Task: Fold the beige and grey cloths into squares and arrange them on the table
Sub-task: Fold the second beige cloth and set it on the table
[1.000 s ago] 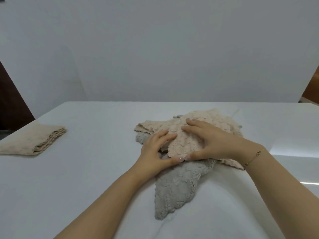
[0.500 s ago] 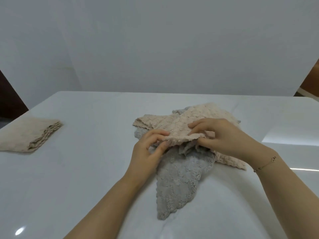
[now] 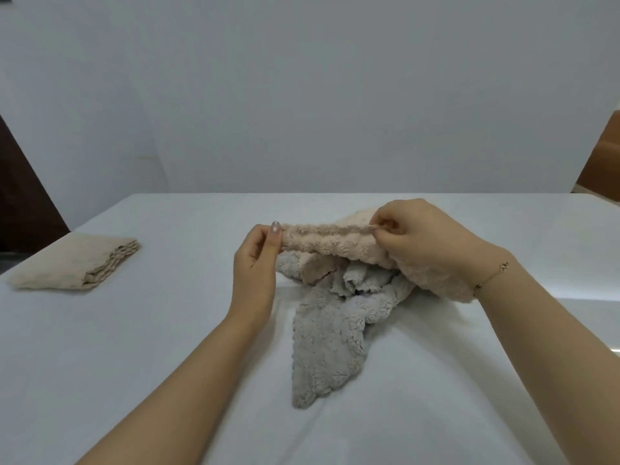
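A fluffy beige cloth (image 3: 332, 243) is lifted off the table at the centre, its top edge stretched between both hands. My left hand (image 3: 256, 268) pinches the edge's left end with thumb and fingers. My right hand (image 3: 426, 236) pinches the edge further right, and the rest of the cloth drapes under that wrist. Beneath it a crumpled grey cloth (image 3: 328, 337) lies on the white table (image 3: 134, 347), one corner pointing toward me. A folded beige cloth (image 3: 73, 265) rests flat at the table's left side.
A white wall (image 3: 302, 95) rises behind the table's far edge. Dark brown surfaces show at the far left and far right beyond the table. My right wrist wears a thin bracelet (image 3: 496, 273).
Both hands went from pressing flat on the beige cloth to pinching its edge and lifting it up off the grey cloth, spreading apart along the edge.
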A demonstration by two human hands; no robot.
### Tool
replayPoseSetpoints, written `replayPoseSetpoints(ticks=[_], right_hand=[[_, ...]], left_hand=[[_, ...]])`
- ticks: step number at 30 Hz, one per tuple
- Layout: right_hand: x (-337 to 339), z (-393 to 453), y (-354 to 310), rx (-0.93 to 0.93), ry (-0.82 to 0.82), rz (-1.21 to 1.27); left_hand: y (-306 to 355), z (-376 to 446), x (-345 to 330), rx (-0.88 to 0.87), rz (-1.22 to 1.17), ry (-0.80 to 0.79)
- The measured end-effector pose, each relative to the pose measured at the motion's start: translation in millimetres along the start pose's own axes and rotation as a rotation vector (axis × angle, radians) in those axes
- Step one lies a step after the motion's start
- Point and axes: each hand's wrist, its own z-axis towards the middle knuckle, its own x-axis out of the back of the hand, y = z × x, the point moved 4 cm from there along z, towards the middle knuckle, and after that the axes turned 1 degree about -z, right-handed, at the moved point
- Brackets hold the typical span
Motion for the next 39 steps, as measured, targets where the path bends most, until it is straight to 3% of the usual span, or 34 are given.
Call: replayPoseSetpoints(ticks=[4, 7, 12, 20, 24, 27, 30, 32, 35, 37, 39], right_hand=[[-9, -1, -5, 0.010, -0.137, -0.044], [1, 0, -12, 0.002, -0.026, 0.202], [22, 0, -19, 0.006, 0.120, 0.367], [20, -5, -22, -0.002, -0.191, 0.991], [-3, 8, -41, -0.015, -0.190, 1.007], [-28, 17, -68, 0.083, -0.253, 0.798], [-46, 27, -89, 0.185, -0.225, 0.521], [-54, 31, -99, 0.196, -0.237, 0.441], [-58, 28, -107, 0.176, -0.420, 0.484], [-40, 34, -96, 0.138, -0.260, 0.551], [-27, 41, -77, 0.107, -0.092, 0.498]], left_hand=[[-7, 8, 9, 0.076, -0.124, 0.047], [-9, 15, 20, 0.121, -0.196, 0.126], [28, 25, 33, -0.017, -0.055, 0.192], [47, 31, 76, 0.090, -0.116, 0.205], [37, 29, 122, 0.164, -0.056, 0.262], [24, 35, 160, 0.224, 0.156, 0.272], [-3, 35, 178, 0.247, 0.491, 0.170], [-16, 29, 177, 0.223, 0.588, 0.087], [-4, 21, 164, -0.021, 0.812, -0.017], [10, 10, 141, -0.159, 0.835, -0.164], [6, -5, 114, -0.134, 0.751, -0.418]])
